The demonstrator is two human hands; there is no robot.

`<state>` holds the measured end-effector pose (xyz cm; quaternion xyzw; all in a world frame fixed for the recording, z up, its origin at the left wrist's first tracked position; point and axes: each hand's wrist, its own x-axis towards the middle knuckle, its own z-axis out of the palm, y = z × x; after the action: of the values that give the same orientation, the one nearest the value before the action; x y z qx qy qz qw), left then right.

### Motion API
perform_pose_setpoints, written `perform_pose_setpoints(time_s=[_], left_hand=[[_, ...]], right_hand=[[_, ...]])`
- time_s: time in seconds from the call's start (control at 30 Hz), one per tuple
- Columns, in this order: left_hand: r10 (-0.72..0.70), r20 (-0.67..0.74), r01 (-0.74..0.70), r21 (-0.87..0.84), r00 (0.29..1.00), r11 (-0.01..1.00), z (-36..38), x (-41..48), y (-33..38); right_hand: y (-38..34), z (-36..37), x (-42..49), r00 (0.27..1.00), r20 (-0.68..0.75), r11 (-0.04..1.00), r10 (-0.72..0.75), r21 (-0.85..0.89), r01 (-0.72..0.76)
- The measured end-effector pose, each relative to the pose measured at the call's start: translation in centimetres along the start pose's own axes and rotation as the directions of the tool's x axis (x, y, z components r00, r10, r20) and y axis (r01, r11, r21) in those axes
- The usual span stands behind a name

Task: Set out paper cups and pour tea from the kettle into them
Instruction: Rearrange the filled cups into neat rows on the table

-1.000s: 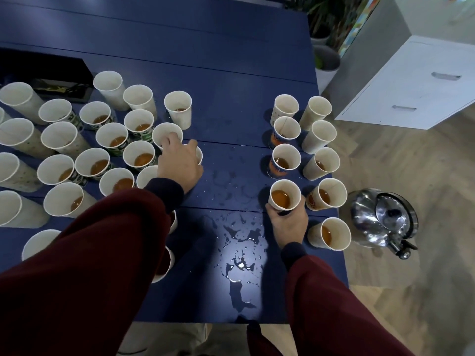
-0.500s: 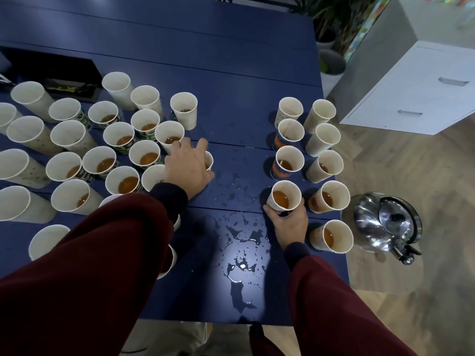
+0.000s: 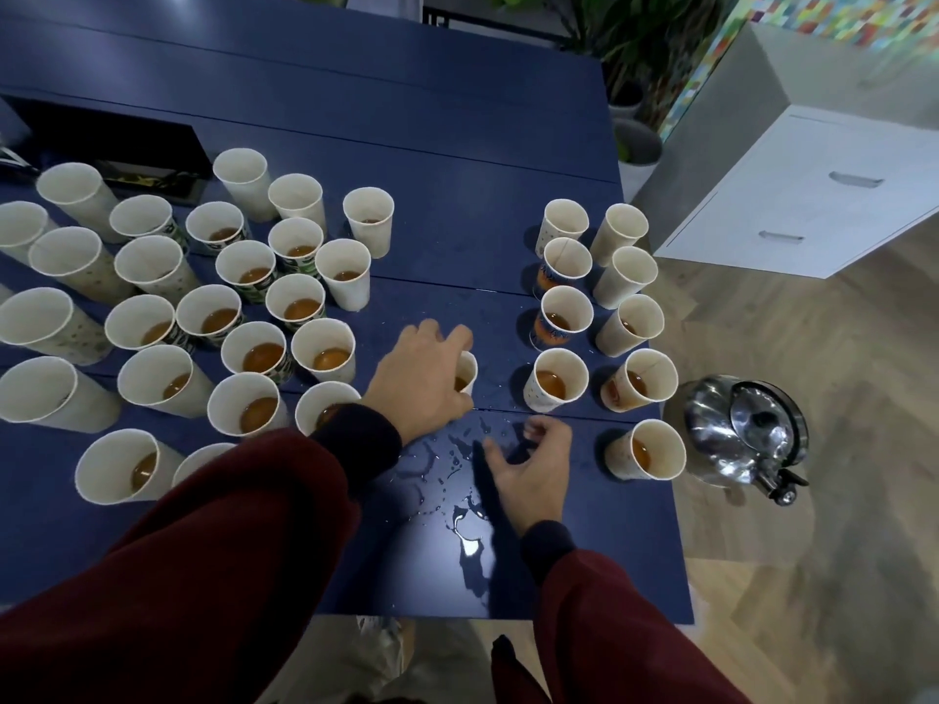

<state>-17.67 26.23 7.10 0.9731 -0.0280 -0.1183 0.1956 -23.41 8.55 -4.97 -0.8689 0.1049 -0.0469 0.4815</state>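
My left hand (image 3: 419,379) grips a paper cup (image 3: 466,372) with tea in it from above, in the gap between two groups of cups on the blue table (image 3: 457,205). My right hand (image 3: 528,472) hovers near the table's front with loosely curled fingers and holds nothing. The cup with tea (image 3: 555,382) that it held stands just beyond it. Several cups, most with tea, crowd the left side (image 3: 264,358). A double column of cups (image 3: 599,297) stands on the right. The steel kettle (image 3: 744,431) sits off the table's right edge.
Spilled liquid (image 3: 465,525) wets the table near its front edge, under my right hand. A black box (image 3: 127,144) lies at the back left. A white drawer cabinet (image 3: 813,195) and potted plants (image 3: 635,144) stand to the right, on the wooden floor.
My left hand has carried its cup rightward out of the left group into the gap. My right hand has let go of the front cup and drawn back toward me.
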Motion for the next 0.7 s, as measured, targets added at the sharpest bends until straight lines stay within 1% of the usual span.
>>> perform_pose_setpoints(time_s=[0.1,0.17,0.2,0.3,0.37,0.43,0.47,0.5,0.57,0.63,0.7], left_hand=[[0.058,0.015,-0.058,-0.002,0.998,0.998,0.9,-2.0,0.8],[0.096,0.03,-0.095,-0.013,0.995,0.995,1.4,-3.2,1.2],[0.108,0.039,-0.108,-0.02,0.993,0.994,1.5,-3.6,1.3],[0.159,0.049,-0.156,-0.045,0.986,0.987,1.8,-4.9,1.7],[0.164,0.034,-0.16,-0.103,0.986,0.982,1.8,-5.4,1.6],[0.107,-0.016,-0.108,-0.148,0.994,0.983,1.5,-5.2,0.9],[0.07,-0.072,-0.079,-0.121,0.995,0.99,1.3,-4.7,0.2],[0.027,-0.134,-0.036,-0.063,0.991,0.997,1.1,-4.2,-0.6],[-0.087,-0.215,0.109,0.092,0.973,0.99,0.4,-3.2,-2.6],[-0.189,-0.238,0.24,0.208,0.953,0.948,-0.1,-2.5,-4.6],[-0.265,-0.219,0.315,0.244,0.939,0.917,-0.1,-2.3,-6.1]], right_hand=[[-1.4,0.9,-1.9,0.993,0.104,0.998,-0.048,0.042,0.044],[-2.4,1.3,-3.0,0.98,0.187,0.994,-0.067,0.099,0.049],[-2.6,1.4,-3.2,0.976,0.206,0.992,-0.07,0.113,0.048],[-3.2,1.2,-3.8,0.979,0.179,0.99,-0.097,0.116,0.077],[-2.8,0.8,-4.2,0.984,0.133,0.991,-0.12,0.081,0.11],[-2.1,0.1,-4.3,0.992,0.078,0.993,-0.099,0.071,0.094],[-1.8,-0.3,-4.2,0.995,0.052,0.995,-0.083,0.069,0.079],[-1.5,-0.9,-3.9,0.997,0.034,0.996,-0.067,0.066,0.064],[-0.6,-1.9,-3.1,0.999,0.012,0.998,-0.042,0.043,0.042],[0.5,-2.9,-2.2,0.999,-0.003,0.999,-0.034,0.012,0.034],[1.6,-3.6,-1.4,1.0,-0.013,1.0,-0.014,-0.014,0.014]])
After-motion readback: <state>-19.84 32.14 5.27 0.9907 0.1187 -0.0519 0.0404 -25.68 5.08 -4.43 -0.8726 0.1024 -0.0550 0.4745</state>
